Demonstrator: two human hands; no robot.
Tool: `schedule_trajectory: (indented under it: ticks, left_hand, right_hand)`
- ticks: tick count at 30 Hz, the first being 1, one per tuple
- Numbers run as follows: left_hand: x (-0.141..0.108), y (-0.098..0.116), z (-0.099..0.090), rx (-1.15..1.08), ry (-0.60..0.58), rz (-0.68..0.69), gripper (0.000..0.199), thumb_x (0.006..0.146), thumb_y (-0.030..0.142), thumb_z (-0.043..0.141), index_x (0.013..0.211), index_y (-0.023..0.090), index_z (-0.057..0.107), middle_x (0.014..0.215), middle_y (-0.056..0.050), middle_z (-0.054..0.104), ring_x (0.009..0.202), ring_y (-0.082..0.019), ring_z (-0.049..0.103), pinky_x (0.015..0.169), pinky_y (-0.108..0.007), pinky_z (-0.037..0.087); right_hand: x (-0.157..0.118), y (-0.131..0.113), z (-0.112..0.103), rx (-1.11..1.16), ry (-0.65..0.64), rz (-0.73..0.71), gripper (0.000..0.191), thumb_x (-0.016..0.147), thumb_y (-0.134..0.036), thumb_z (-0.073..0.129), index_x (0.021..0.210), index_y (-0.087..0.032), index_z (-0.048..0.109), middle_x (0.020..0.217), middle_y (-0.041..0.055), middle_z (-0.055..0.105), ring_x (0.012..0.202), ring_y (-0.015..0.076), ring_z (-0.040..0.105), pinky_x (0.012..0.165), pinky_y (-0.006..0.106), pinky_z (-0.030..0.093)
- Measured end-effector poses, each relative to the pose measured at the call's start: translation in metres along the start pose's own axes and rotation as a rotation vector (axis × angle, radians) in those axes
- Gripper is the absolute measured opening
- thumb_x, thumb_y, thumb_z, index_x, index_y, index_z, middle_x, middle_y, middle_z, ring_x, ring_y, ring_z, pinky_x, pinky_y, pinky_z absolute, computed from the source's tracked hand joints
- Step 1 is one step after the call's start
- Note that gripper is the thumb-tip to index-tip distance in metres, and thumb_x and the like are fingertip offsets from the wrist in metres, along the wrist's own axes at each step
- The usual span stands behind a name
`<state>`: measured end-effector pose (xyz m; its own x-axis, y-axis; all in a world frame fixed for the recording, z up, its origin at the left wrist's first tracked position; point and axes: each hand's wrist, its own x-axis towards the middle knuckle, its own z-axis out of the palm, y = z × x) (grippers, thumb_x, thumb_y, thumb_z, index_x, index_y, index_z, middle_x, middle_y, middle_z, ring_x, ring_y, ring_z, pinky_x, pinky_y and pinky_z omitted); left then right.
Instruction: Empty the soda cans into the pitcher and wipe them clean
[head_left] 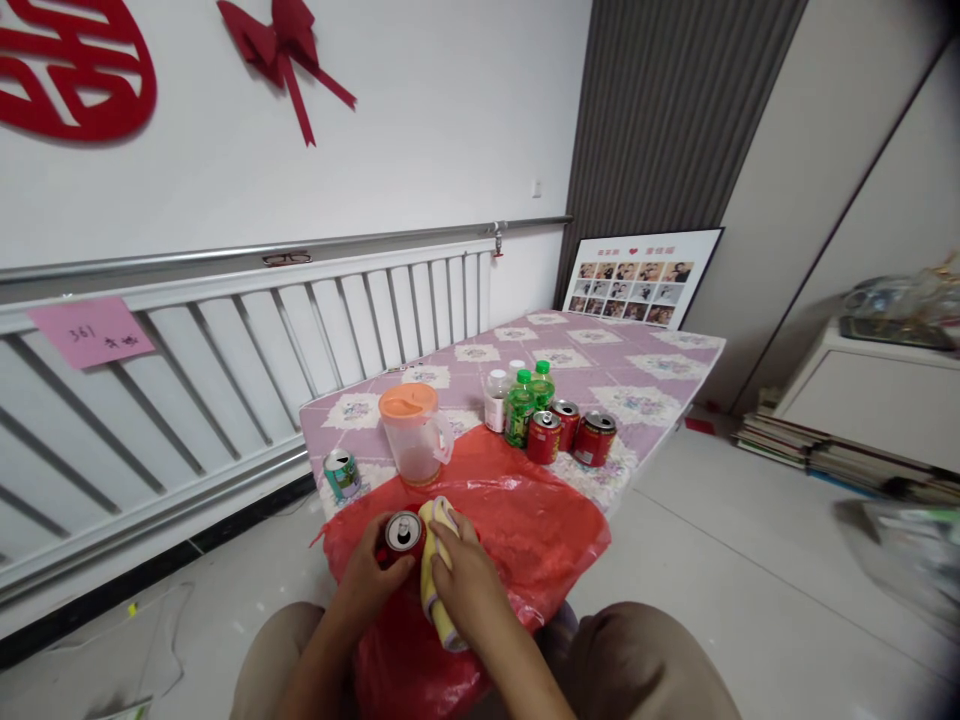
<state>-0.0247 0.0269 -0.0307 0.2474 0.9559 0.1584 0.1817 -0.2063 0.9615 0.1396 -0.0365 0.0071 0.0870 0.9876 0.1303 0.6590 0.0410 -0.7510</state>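
Observation:
My left hand (pixel 373 567) is wrapped round an opened red drink can (pixel 403 533), its silver top facing up toward me. Bunched in my right hand (pixel 466 580) is a yellow cloth (pixel 437 560) with a pale purple edge, pressed against the can's right side. Both hands are over a red plastic sheet (pixel 517 520) that covers the near table corner and hangs over my lap. Just beyond them stands a clear pitcher (pixel 412 450) with an orange lid. A small green can (pixel 343 474) stands to the left.
Right of the pitcher stand several red cans (pixel 595 440), green-capped bottles (pixel 520 412) and white-capped bottles (pixel 496 402). A flowered tablecloth (pixel 645 365) covers the table. The radiator (pixel 405 300) runs along the wall at the left; a photo board (pixel 641 275) leans at the far end.

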Motion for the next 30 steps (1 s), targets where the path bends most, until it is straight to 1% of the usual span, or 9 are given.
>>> schedule_trajectory:
  ticks: [4, 8, 14, 17, 19, 22, 26, 28, 30]
  left_hand:
    - [0.000, -0.001, -0.001, -0.049, -0.064, 0.008, 0.055, 0.066, 0.022, 0.066, 0.119, 0.018, 0.055, 0.122, -0.010, 0.066, 0.115, -0.029, 0.061, 0.105, -0.048, 0.046]
    - [0.001, -0.005, -0.002, -0.034, -0.046, 0.001, 0.056, 0.065, 0.024, 0.068, 0.120, 0.018, 0.058, 0.123, -0.010, 0.067, 0.117, -0.030, 0.061, 0.106, -0.047, 0.046]
    - [0.003, -0.015, -0.003, -0.053, -0.043, -0.002, 0.059, 0.065, 0.022, 0.067, 0.122, 0.017, 0.057, 0.125, -0.010, 0.066, 0.118, -0.031, 0.060, 0.108, -0.047, 0.045]
    - [0.004, -0.021, -0.003, -0.043, -0.010, -0.010, 0.060, 0.064, 0.022, 0.068, 0.123, 0.017, 0.058, 0.125, -0.011, 0.066, 0.118, -0.032, 0.060, 0.107, -0.048, 0.045]
    - [0.005, -0.023, -0.004, -0.046, -0.021, -0.006, 0.061, 0.065, 0.023, 0.069, 0.124, 0.017, 0.057, 0.127, -0.011, 0.066, 0.120, -0.032, 0.060, 0.107, -0.048, 0.045]
    - [0.005, -0.020, -0.007, -0.040, -0.072, 0.011, 0.060, 0.067, 0.023, 0.069, 0.125, 0.018, 0.057, 0.129, -0.010, 0.065, 0.122, -0.031, 0.058, 0.109, -0.048, 0.043]
    - [0.006, -0.011, -0.009, -0.032, -0.105, 0.017, 0.058, 0.067, 0.021, 0.067, 0.125, 0.019, 0.058, 0.130, -0.010, 0.064, 0.124, -0.030, 0.057, 0.111, -0.049, 0.041]
    - [0.005, -0.007, -0.006, -0.031, -0.083, 0.014, 0.059, 0.066, 0.020, 0.066, 0.124, 0.019, 0.058, 0.128, -0.010, 0.065, 0.123, -0.030, 0.058, 0.111, -0.048, 0.041]
    - [0.004, -0.006, 0.000, -0.025, -0.017, 0.006, 0.060, 0.065, 0.021, 0.065, 0.124, 0.019, 0.055, 0.125, -0.010, 0.067, 0.119, -0.030, 0.061, 0.107, -0.048, 0.045]
  right_hand:
    - [0.001, -0.006, -0.004, 0.034, 0.047, -0.041, 0.049, 0.086, -0.014, 0.046, 0.134, -0.016, 0.059, 0.155, 0.0129, 0.036, 0.142, 0.0228, 0.037, 0.115, 0.033, 0.031]
    - [0.001, -0.002, -0.001, -0.026, -0.006, 0.004, 0.052, 0.084, -0.010, 0.046, 0.135, -0.014, 0.058, 0.153, 0.0154, 0.037, 0.140, 0.0244, 0.039, 0.113, 0.034, 0.034]
    - [-0.002, 0.010, 0.004, -0.116, -0.095, 0.059, 0.057, 0.077, -0.004, 0.049, 0.131, -0.015, 0.061, 0.146, 0.0170, 0.047, 0.128, 0.0252, 0.054, 0.108, 0.033, 0.040]
    - [-0.002, 0.008, 0.001, -0.083, -0.072, 0.039, 0.055, 0.079, -0.005, 0.048, 0.131, -0.015, 0.061, 0.148, 0.0170, 0.045, 0.132, 0.0252, 0.050, 0.110, 0.034, 0.037]
    - [-0.001, 0.004, -0.002, -0.043, -0.028, 0.016, 0.052, 0.082, -0.008, 0.047, 0.132, -0.014, 0.060, 0.150, 0.0167, 0.042, 0.136, 0.0244, 0.045, 0.112, 0.034, 0.035]
    - [-0.001, -0.002, -0.006, 0.000, 0.049, -0.029, 0.050, 0.086, -0.013, 0.046, 0.134, -0.015, 0.058, 0.154, 0.0143, 0.037, 0.141, 0.0227, 0.038, 0.114, 0.033, 0.032]
    - [-0.001, -0.002, -0.005, -0.044, 0.021, -0.017, 0.051, 0.086, -0.012, 0.047, 0.135, -0.016, 0.057, 0.155, 0.0137, 0.036, 0.140, 0.0232, 0.039, 0.113, 0.033, 0.034]
    - [-0.001, 0.001, -0.001, -0.094, -0.012, 0.015, 0.053, 0.084, -0.009, 0.047, 0.135, -0.015, 0.057, 0.153, 0.0156, 0.039, 0.138, 0.0245, 0.042, 0.112, 0.033, 0.036]
    - [-0.001, 0.005, 0.002, -0.140, -0.046, 0.040, 0.054, 0.082, -0.006, 0.047, 0.134, -0.015, 0.058, 0.150, 0.0175, 0.042, 0.135, 0.0255, 0.047, 0.110, 0.034, 0.038]
